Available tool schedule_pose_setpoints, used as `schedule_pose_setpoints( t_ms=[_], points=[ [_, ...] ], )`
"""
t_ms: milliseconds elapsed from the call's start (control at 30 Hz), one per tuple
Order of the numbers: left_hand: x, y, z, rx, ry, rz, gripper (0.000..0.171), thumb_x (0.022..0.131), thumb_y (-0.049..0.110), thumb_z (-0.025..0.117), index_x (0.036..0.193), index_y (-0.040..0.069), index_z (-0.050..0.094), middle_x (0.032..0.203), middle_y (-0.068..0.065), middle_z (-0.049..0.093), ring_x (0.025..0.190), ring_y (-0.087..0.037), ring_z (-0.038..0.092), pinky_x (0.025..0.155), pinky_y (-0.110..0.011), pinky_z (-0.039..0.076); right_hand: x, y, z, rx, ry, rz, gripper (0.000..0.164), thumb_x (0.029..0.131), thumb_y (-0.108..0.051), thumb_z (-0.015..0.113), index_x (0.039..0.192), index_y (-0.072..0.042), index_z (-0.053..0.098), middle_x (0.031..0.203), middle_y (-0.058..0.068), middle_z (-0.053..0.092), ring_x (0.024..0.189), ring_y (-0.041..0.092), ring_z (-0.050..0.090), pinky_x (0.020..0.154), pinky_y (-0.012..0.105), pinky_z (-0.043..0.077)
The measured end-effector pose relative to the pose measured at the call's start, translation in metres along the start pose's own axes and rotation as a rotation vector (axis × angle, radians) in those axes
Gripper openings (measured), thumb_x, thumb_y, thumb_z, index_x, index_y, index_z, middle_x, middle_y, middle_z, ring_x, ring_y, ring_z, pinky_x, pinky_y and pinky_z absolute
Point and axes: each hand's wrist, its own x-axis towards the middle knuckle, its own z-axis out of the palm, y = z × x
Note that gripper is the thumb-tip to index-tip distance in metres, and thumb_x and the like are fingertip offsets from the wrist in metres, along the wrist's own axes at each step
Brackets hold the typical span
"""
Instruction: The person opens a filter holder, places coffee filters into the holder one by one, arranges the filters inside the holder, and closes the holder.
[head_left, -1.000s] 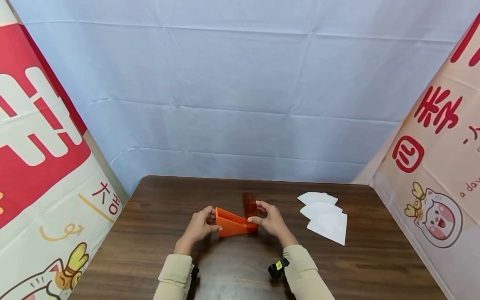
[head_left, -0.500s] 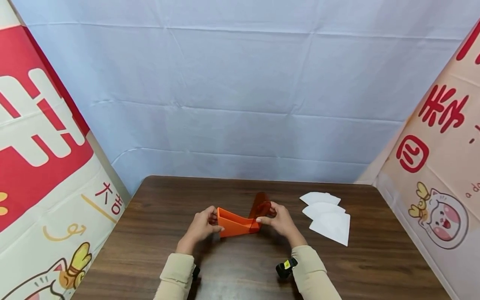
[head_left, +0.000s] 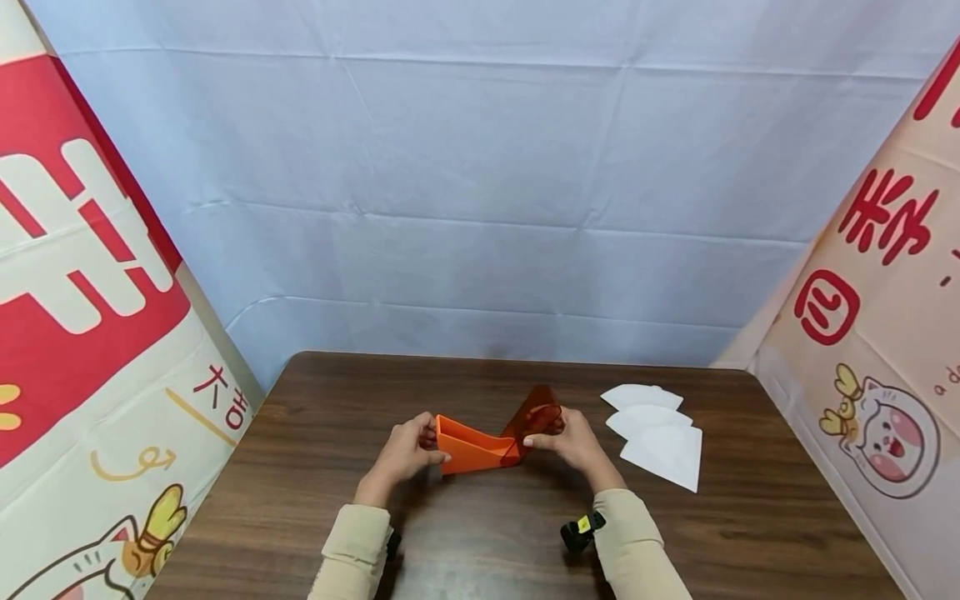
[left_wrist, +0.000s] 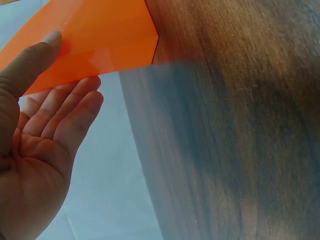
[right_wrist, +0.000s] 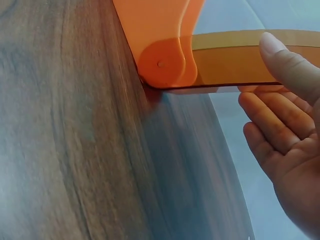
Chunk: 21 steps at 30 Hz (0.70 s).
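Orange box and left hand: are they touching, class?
Touching: the left wrist view shows the left hand pinching the orange box, thumb against its side.

The right hand (right_wrist: 301, 160) reaches in from the right edge, pinching a translucent amber cover (right_wrist: 232, 65), with the thumb on its near face and the fingertips at its lower edge. The cover runs sideways from the rounded lower end of an orange case (right_wrist: 157, 30), where a disc (right_wrist: 161, 63) bears a small dot at its centre. The upper part of the case is cut off by the frame. Brown, wood-grained tabletop (right_wrist: 65, 135) fills the left; beyond its slanting edge shows a pale blue cloth (right_wrist: 260, 200).
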Motion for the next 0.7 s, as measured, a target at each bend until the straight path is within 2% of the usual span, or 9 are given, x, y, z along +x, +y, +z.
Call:
schedule_pose_setpoints(
  t_ms=[100, 300, 567, 700],
  points=[
    [0.001, 0.001, 0.0, -0.002, -0.001, -0.007, 0.032, 0.072, 0.006, 0.08, 0.092, 0.009, 0.055, 0.092, -0.003, 0.064, 0.083, -0.017, 0.061, 0.073, -0.031, 0.053, 0.003, 0.014, -0.001, -0.001, 0.004, 0.001, 0.033, 0.069, -0.018, 0.083, 0.095, -0.005, 0.069, 0.082, 0.002, 0.068, 0.075, 0.015, 0.061, 0.065, 0.029, 0.05],
    [0.001, 0.001, 0.0, 0.004, -0.007, -0.02, 0.031, 0.072, 0.006, 0.08, 0.093, 0.009, 0.058, 0.089, -0.001, 0.064, 0.08, -0.015, 0.06, 0.073, -0.031, 0.052, -0.001, 0.02, -0.004, -0.006, 0.027, 0.037, 0.032, 0.068, -0.019, 0.084, 0.093, -0.003, 0.07, 0.083, 0.004, 0.068, 0.076, 0.017, 0.062, 0.066, 0.032, 0.05],
    [0.0, 0.002, -0.001, -0.002, -0.03, -0.017, 0.032, 0.073, 0.006, 0.079, 0.101, 0.005, 0.063, 0.088, 0.0, 0.065, 0.078, -0.014, 0.061, 0.072, -0.03, 0.052, -0.003, 0.029, -0.006, 0.022, 0.054, 0.117, 0.034, 0.067, -0.017, 0.085, 0.094, -0.004, 0.069, 0.084, 0.004, 0.068, 0.079, 0.018, 0.061, 0.07, 0.034, 0.05],
    [0.001, 0.002, -0.001, 0.012, -0.04, -0.012, 0.031, 0.074, 0.006, 0.078, 0.101, 0.005, 0.065, 0.087, 0.0, 0.065, 0.077, -0.013, 0.061, 0.071, -0.028, 0.052, -0.006, 0.023, -0.009, 0.065, 0.048, 0.13, 0.036, 0.067, -0.014, 0.085, 0.096, -0.001, 0.067, 0.086, 0.005, 0.068, 0.08, 0.018, 0.061, 0.072, 0.034, 0.049]
  ],
)
